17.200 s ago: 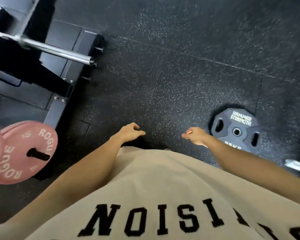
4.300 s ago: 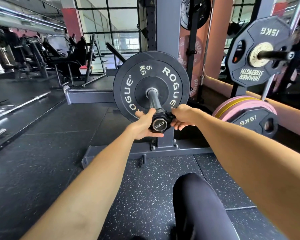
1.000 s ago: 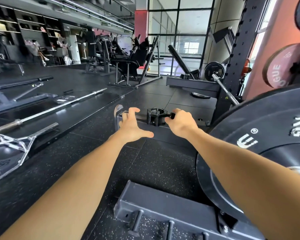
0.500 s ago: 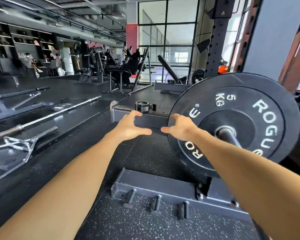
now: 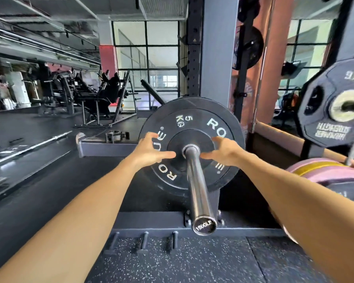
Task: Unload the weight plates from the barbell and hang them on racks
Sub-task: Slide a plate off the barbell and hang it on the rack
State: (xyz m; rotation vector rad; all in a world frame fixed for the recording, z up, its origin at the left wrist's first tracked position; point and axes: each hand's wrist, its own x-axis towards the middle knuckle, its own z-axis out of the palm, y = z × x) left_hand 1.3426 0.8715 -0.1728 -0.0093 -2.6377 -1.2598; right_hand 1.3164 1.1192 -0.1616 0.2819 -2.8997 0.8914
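Observation:
A black 5 kg ROGUE weight plate (image 5: 194,121) sits on the barbell sleeve (image 5: 198,193), whose steel end points toward me. My left hand (image 5: 149,152) reaches to the plate's left side, fingers spread and slightly bent, thumb toward the hub. My right hand (image 5: 223,152) mirrors it on the right of the sleeve. Both hands are in front of the plate's face, and I cannot tell if they touch it. The black barbell collar (image 5: 117,136) lies on the grey rack base beam (image 5: 102,149) to the left.
A grey rack upright (image 5: 219,48) stands behind the plate. A black 15 kg plate (image 5: 331,103) hangs on a peg at right, with pink and yellow plates (image 5: 323,170) stored below it. Short pegs (image 5: 144,241) stick out of the base frame. A bare barbell (image 5: 29,148) lies on the floor at left.
My view has swung right onto the plate. My right hand left the collar on the beam, and both hands moved to either side of the sleeve at the plate's face.

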